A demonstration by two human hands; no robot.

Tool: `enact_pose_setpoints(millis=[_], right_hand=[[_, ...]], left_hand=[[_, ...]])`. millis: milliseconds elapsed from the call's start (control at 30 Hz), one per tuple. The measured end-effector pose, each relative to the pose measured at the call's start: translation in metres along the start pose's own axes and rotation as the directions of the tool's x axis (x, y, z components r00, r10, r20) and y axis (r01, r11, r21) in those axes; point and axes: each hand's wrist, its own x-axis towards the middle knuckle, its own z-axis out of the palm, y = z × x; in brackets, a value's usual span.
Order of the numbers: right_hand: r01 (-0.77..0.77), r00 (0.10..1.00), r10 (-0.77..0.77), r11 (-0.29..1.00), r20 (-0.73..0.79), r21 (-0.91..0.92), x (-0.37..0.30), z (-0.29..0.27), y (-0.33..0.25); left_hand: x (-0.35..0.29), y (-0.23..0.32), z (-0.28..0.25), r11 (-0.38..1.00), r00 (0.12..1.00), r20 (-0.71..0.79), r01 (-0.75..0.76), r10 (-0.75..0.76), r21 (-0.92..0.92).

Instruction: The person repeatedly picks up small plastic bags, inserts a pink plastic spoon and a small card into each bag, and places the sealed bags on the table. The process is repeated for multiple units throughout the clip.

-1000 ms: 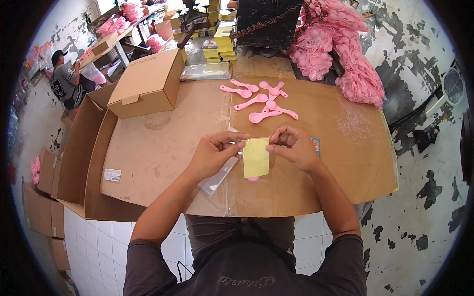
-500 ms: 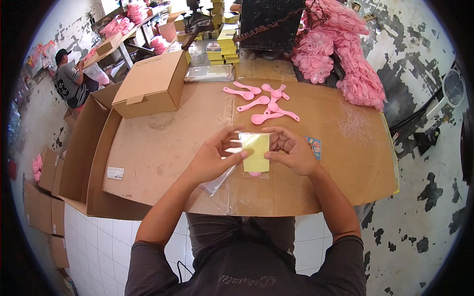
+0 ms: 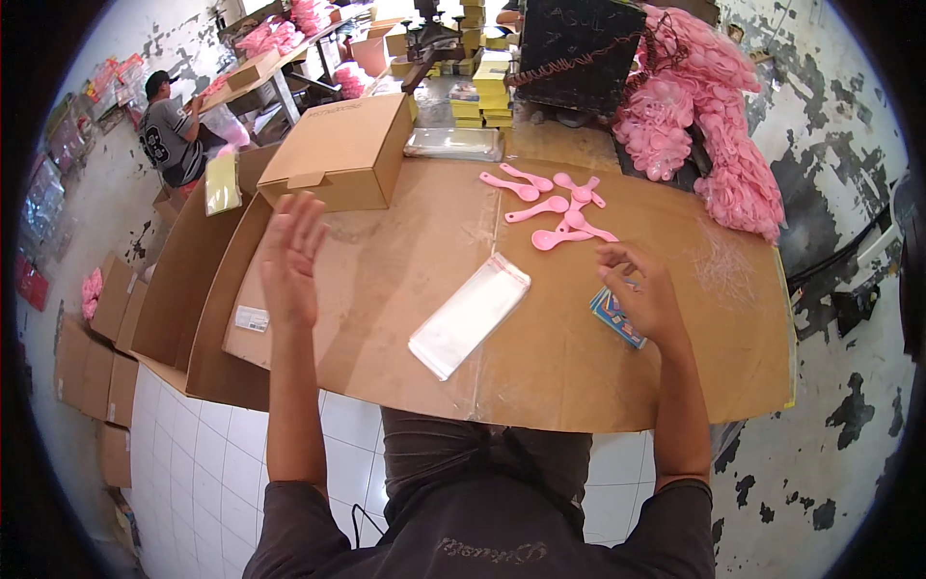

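My left hand (image 3: 294, 256) is raised with fingers stretched out and nothing in it, in front of the closed cardboard box. Beyond its fingertips, a packet with a yellow card (image 3: 222, 185) and a pink spoon end showing at its top appears over the open carton (image 3: 178, 318), apart from the hand. My right hand (image 3: 641, 294), fingers bent and parted, hovers by a small stack of blue printed cards (image 3: 617, 318), partly covering it. Between my hands lies a stack of clear plastic bags (image 3: 470, 317). Several pink spoons (image 3: 555, 207) lie loose farther back.
A closed cardboard box (image 3: 338, 150) stands at the back left of the cardboard-covered table (image 3: 367, 289). Bundles of pink spoons (image 3: 733, 145) are heaped at the back right. Behind are a black box (image 3: 579, 58) and yellow card stacks (image 3: 492, 87). A person (image 3: 169, 135) sits far left.
The yellow-card packet has left my hands and is over the carton at left. My left hand swung left and opened; my right hand moved to the blue cards. The view shifted slightly.
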Motion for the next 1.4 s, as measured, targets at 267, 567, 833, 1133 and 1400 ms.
enact_pose_setpoints(millis=[267,567,833,1133,1400], right_hand=[[-0.149,0.955,0.261,0.831,0.140,-0.536,-0.008,-0.062,0.038],[-0.201,0.962,0.251,0.918,0.108,-0.342,-0.009,-0.059,0.046],[-0.212,0.961,0.232,0.968,0.153,-0.137,-0.003,-0.052,0.010],[0.285,0.893,-0.253,0.958,0.372,-0.033,-0.009,0.071,-0.012],[0.332,0.900,-0.244,0.921,0.361,-0.205,-0.012,0.078,-0.005]], left_hand=[[-0.038,-0.064,0.093,0.557,0.728,0.487,-0.174,-0.482,0.812],[-0.047,-0.094,0.105,0.474,0.693,0.550,-0.329,-0.466,0.817],[-0.046,-0.089,0.098,0.548,0.710,0.446,-0.101,-0.545,0.831],[-0.048,-0.086,0.100,0.546,0.728,0.463,-0.146,-0.505,0.825],[-0.040,-0.092,0.093,0.883,0.816,0.416,0.223,-0.401,0.413]])
